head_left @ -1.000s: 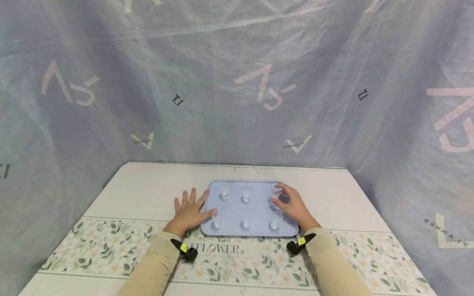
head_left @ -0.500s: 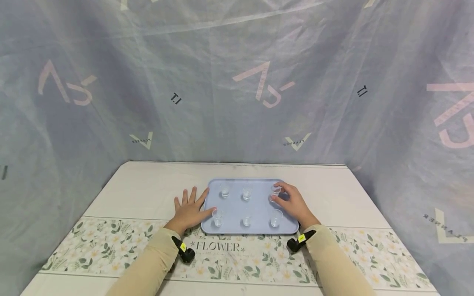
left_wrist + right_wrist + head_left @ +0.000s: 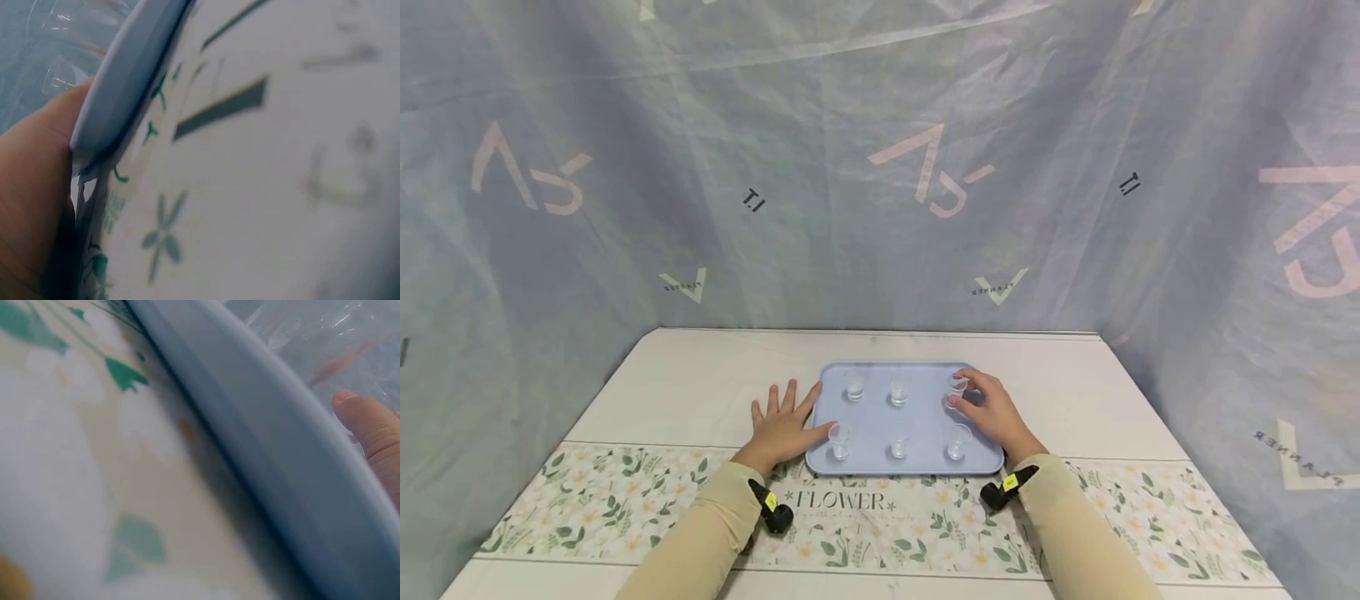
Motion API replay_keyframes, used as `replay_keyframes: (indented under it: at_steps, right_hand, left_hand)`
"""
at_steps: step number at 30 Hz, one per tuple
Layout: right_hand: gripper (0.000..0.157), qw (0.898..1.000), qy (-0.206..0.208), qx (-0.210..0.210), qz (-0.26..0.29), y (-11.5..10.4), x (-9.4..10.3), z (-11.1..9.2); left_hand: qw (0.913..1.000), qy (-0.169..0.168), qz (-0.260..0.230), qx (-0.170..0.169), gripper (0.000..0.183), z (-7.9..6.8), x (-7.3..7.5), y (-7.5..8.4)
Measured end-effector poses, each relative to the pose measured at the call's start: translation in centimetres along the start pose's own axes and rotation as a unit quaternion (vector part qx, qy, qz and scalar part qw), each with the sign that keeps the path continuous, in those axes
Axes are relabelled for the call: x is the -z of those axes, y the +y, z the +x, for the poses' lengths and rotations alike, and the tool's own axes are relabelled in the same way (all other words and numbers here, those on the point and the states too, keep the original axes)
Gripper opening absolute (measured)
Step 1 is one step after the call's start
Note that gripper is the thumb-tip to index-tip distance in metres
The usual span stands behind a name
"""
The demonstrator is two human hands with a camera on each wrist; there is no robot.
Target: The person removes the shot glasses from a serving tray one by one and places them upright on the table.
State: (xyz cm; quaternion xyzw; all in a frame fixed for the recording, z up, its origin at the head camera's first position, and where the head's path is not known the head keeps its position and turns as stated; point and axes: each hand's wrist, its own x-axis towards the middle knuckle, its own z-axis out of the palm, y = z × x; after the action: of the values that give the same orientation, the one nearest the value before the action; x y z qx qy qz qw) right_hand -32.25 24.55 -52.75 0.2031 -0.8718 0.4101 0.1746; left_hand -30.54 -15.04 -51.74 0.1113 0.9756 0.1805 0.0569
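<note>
On a light-blue tray (image 3: 925,432) stand several small clear plastic cups in two rows of three. My right hand (image 3: 996,414) reaches over the right rim and holds the back-right cup (image 3: 956,385) between thumb and fingers. In the right wrist view a digit (image 3: 372,428) shows beyond the tray's edge, near blurred clear plastic. My left hand (image 3: 781,432) lies with its fingers spread on the table at the tray's left side. Its thumb reaches over the rim to the front-left cup (image 3: 841,448); whether it touches the cup is unclear.
Beneath the tray lies a white tablecloth (image 3: 722,367) with a flowered band (image 3: 625,500) and the word FLOWER. Grey printed curtains (image 3: 820,167) enclose the table at the back and both sides. Each wrist wears a small black camera (image 3: 1000,493).
The head view has shifted slightly. Both hands, the tray and the cups keep nearly the same places, and the right hand stays at the back-right cup.
</note>
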Motion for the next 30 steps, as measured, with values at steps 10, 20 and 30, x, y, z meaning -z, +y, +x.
replay_keyframes:
  at_steps: [10,20,30]
  right_hand:
    - [0.035,1.000,-0.004,-0.017,0.010,-0.4,-0.3,0.3]
    - [0.042,0.999,-0.009,-0.050,0.012,-0.4,1.4,1.4]
    - [0.036,0.998,-0.007,-0.060,-0.003,-0.3,4.2,1.6]
  left_hand:
    - [1.0000,-0.008,0.001,0.005,0.101,0.5,-0.6,-0.9]
    - [0.9999,-0.010,-0.008,0.001,0.102,0.9,-0.9,-0.9]
    - [0.9998,-0.012,-0.014,-0.001,0.104,1.1,-1.0,-1.2]
